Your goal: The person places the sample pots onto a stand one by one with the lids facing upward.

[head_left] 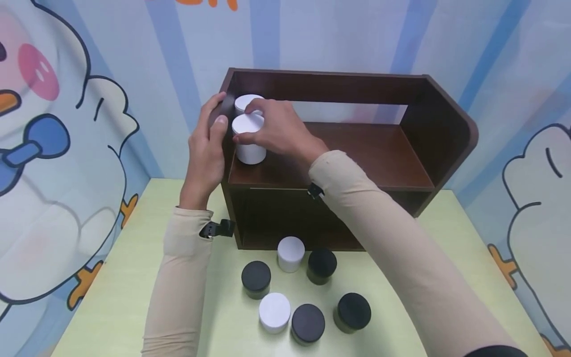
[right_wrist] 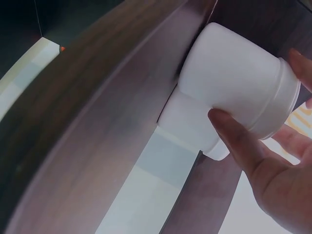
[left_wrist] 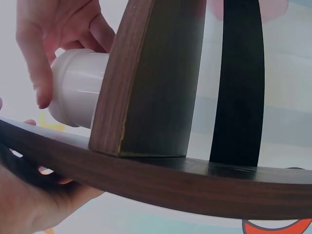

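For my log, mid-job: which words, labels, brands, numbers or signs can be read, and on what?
None readable.
Backdrop: orange marks, perhaps lettering, cut off at the head view's top edge.
Right wrist view: pale orange strokes, too partial to read.
White jars, dark jars, shelf: no text seen.

Pale-blue printed backdrop [head_left: 308,34], darker-blue vertical stripes [head_left: 265,34], pale yellow-green table [head_left: 120,297] below.
On my feed I see white cartoon bird [head_left: 49,218] left, partial white cartoon figure [head_left: 544,223] right, cropped orange marking [head_left: 214,2] up top.
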Demonstrator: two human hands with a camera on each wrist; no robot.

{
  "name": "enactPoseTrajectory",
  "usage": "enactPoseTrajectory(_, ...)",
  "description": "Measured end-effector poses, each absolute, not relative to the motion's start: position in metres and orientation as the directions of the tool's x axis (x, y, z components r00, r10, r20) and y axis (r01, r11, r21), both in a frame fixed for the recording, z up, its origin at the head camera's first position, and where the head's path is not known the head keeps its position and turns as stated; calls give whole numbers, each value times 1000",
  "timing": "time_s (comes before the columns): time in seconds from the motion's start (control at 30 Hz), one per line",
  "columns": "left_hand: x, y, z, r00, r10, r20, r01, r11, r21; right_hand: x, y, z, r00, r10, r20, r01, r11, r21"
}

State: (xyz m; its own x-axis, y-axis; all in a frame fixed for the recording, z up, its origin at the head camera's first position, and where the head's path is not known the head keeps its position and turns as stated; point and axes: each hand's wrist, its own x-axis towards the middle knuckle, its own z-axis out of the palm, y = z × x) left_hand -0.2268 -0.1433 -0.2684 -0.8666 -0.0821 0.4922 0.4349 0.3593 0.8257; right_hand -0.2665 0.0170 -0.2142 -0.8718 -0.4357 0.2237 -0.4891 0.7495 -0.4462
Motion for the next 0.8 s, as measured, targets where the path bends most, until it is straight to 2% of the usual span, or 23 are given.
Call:
enactPoseTrajectory(0.33,-228,-141,-268,-865,-70,496,442,361,821,-272,16,-218,-859,-449,246,-512,758,-404)
enactPoseTrajectory(0.8,-226,-142,-266,-870,-73,488,429,377,821,-269,18,-218,-867,-461,187,-493,744,-451)
